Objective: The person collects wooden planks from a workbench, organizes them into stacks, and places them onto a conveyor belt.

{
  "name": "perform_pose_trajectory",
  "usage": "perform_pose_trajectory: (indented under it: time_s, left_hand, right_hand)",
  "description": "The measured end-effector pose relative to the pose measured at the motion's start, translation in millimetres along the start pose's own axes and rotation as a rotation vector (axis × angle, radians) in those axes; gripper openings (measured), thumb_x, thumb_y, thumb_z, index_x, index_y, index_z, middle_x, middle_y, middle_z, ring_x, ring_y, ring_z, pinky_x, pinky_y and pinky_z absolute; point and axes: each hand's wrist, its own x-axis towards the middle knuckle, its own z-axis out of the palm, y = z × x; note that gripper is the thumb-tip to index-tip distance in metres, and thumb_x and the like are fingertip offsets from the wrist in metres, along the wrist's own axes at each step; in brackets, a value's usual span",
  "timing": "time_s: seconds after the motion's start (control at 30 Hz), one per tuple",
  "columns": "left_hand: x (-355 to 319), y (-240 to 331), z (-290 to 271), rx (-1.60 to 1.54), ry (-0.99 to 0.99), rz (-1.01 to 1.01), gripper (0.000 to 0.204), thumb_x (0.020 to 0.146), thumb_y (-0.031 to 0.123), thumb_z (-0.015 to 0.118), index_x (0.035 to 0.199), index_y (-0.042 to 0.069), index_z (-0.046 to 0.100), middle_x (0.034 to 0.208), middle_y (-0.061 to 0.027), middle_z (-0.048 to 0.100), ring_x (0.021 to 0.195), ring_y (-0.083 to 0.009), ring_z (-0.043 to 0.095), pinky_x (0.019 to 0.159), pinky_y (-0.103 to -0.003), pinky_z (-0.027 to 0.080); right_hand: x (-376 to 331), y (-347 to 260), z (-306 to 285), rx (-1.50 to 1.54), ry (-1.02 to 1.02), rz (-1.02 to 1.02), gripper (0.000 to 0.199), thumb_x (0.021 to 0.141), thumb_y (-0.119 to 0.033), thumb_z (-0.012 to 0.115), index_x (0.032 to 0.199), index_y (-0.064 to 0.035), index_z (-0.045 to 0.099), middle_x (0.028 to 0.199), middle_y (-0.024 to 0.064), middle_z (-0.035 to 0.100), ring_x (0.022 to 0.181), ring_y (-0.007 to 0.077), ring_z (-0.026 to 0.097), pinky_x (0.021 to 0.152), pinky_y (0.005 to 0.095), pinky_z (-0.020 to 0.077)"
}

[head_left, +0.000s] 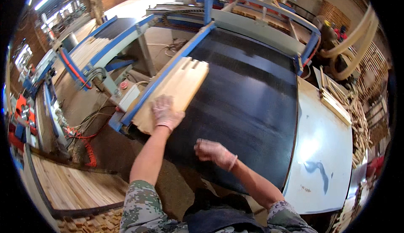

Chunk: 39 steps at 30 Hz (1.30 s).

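Note:
My left hand (165, 111), in a thin pale glove, lies flat with its fingers stretched on a bundle of light wooden strips (185, 81). The strips lie side by side along the left edge of a black conveyor belt (248, 106), and their far ends are uneven. Over the near part of the belt, to the right of the strips, hangs my right hand (212, 152), gloved as well. Its fingers are curled in, and nothing shows in them. The hand is apart from the strips.
A blue rail (168, 70) borders the belt on the left; a blue frame (261, 5) spans its far end. To the right lies a pale metal table (322, 148) with wood strips (336, 106). At lower left is a tray of boards (71, 186). Cables (90, 136) hang beside the machine.

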Motion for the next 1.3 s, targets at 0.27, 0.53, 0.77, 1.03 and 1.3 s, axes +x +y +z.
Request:
perform_pose_trajectory:
  time_s: [0.27, 0.53, 0.77, 1.03, 1.3]
  left_hand:
    - [49.2, -53.3, 88.3, -0.221, 0.117, 0.052, 0.081, 0.093, 0.043, 0.075, 0.157, 0.004, 0.046, 0.161, -0.0202, 0.047, 0.151, -0.0353, 0.042, 0.129, -0.049, 0.029]
    - [-40.8, 156.8, -19.2, -0.293, 0.199, 0.362, 0.097, 0.100, 0.056, 0.064, 0.166, -0.004, 0.026, 0.168, -0.0339, 0.031, 0.153, -0.0477, 0.038, 0.129, -0.051, 0.028]
    - [-205.0, 363.9, 0.1, -1.083, 0.069, 1.005, 0.045, 0.108, 0.017, 0.057, 0.145, -0.009, 0.059, 0.152, -0.0234, 0.060, 0.143, -0.0358, 0.054, 0.120, -0.043, 0.043]
    - [-547.1, 498.3, -30.2, -0.828, -1.454, 1.139, 0.060, 0.096, 0.009, 0.064, 0.152, -0.009, 0.051, 0.150, -0.0224, 0.060, 0.141, -0.0326, 0.056, 0.119, -0.042, 0.044]
    - [-696.8, 552.9, 31.5, -0.085, -1.471, 1.633, 0.072, 0.093, 0.032, 0.068, 0.152, -0.007, 0.052, 0.149, -0.0297, 0.060, 0.138, -0.0361, 0.060, 0.117, -0.038, 0.045]
  right_hand:
    - [-171.5, 96.6, -16.3, -0.151, -0.067, 0.029, 0.052, 0.104, -0.030, 0.058, 0.143, 0.0044, 0.057, 0.113, 0.0034, 0.063, 0.103, 0.0143, 0.054, 0.091, 0.0331, 0.0471]
    - [-273.0, 266.0, -97.3, -0.406, 0.349, -0.168, 0.041, 0.101, -0.028, 0.060, 0.121, 0.0073, 0.059, 0.113, 0.0215, 0.068, 0.108, 0.0295, 0.066, 0.082, 0.0434, 0.0506]
    - [-441.0, 376.1, -92.6, -0.028, 1.003, 0.263, 0.078, 0.092, -0.050, 0.062, 0.150, 0.0017, 0.058, 0.139, 0.0238, 0.068, 0.130, 0.0337, 0.064, 0.107, 0.0443, 0.0499]
    - [-556.3, 643.8, -40.5, 0.419, 1.473, 0.529, 0.063, 0.094, -0.052, 0.060, 0.125, 0.0006, 0.074, 0.133, 0.0229, 0.071, 0.128, 0.0420, 0.063, 0.107, 0.0474, 0.0483]
    - [-576.6, 770.1, 73.3, 0.708, 1.684, 0.577, 0.060, 0.095, -0.052, 0.058, 0.114, 0.0029, 0.075, 0.119, 0.0267, 0.074, 0.115, 0.0428, 0.069, 0.096, 0.0484, 0.0522]
